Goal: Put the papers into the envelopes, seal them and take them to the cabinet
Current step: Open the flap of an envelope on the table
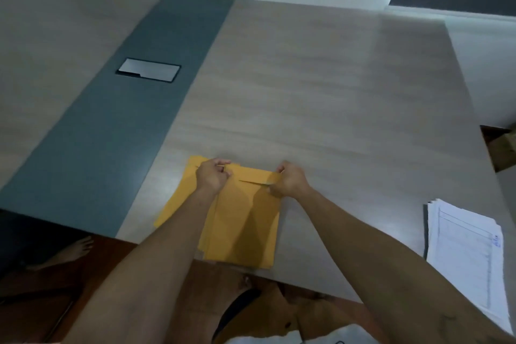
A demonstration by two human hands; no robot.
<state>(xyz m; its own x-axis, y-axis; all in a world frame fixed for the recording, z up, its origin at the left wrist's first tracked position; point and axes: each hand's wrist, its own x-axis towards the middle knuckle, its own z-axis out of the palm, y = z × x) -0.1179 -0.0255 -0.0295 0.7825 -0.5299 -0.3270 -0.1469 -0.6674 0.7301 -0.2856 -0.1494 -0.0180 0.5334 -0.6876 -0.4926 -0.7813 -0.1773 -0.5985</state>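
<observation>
while pinching the top envelope point(245, 220) at its far edge, left hand point(210, 177) and right hand point(290, 180) both curled on the flap corners. sits on the envelope stack point(173, 204) at counter point(335, 106) near edge. papers point(463, 246) well right, untouched.

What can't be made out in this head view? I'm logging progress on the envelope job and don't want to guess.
- Top envelope: whether paper is inside; its opaque body hides that.
- Flap seal: the left hand and right hand cover both ends.
- Envelope pile: count unclear; the top one and the forearms overlap it.
- Papers: print too small, the stack cut by the right edge.
- Cabinet: not in view.
</observation>
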